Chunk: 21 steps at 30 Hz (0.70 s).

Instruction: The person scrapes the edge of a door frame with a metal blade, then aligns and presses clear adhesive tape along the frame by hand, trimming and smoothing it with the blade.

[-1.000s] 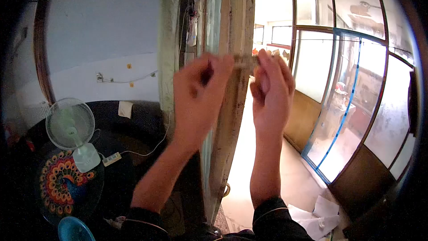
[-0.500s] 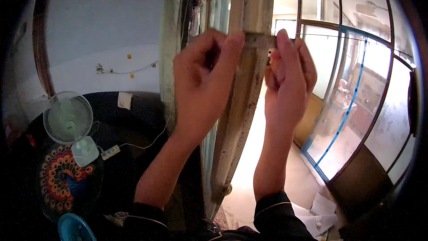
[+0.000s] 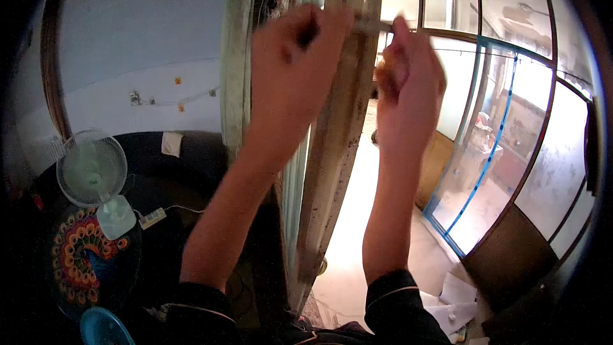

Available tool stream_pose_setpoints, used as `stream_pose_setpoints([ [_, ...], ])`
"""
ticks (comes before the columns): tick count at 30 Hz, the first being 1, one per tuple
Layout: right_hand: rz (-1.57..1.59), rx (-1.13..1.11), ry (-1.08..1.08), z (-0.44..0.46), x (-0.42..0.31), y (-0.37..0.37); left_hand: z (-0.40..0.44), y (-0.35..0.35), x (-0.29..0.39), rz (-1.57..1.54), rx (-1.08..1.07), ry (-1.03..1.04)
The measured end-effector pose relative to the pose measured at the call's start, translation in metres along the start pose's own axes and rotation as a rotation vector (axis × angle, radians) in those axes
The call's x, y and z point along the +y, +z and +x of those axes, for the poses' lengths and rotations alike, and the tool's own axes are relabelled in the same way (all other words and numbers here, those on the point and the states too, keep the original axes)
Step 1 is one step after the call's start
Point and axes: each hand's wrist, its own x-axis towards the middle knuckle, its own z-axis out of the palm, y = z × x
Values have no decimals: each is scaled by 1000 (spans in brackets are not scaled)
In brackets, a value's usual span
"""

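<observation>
My left hand (image 3: 290,67) and my right hand (image 3: 410,86) are raised in front of the worn edge of a wooden door or frame (image 3: 338,147). Between them a short, thin strip (image 3: 373,25) is stretched, seen almost edge-on; it looks like translucent tape. Each hand pinches one end of it with closed fingers. Motion blurs the left fingertips, and I cannot tell whether the strip touches the wood.
To the left, a white fan (image 3: 92,169) stands on a round dark table with a peacock pattern (image 3: 83,255), near a power strip (image 3: 152,218). A blue basin (image 3: 105,327) is below. Glass-panelled doors (image 3: 491,153) stand right, with white papers (image 3: 456,300) on the floor.
Both hands have risen along the wood with the strip. The strip has turned from showing its flat face to nearly edge-on. The view has shifted slightly.
</observation>
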Motion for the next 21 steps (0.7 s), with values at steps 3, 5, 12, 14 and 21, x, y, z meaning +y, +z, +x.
stream_pose_setpoints([
  [3,57,-20,134,-27,0,-16,-29,-3,-3,13,8,-41],
  [5,74,-9,128,-26,2,-12,-34,-4,-4,-62,7,-109],
  [12,-88,-42,-115,-23,8,-12,-26,-4,-20,-27,6,-6],
  [14,-203,-32,-219,-15,9,-11,-19,-3,-23,-112,30,-58],
  [21,-505,33,-432,-13,5,-5,-15,-14,-12,-44,-59,-156],
])
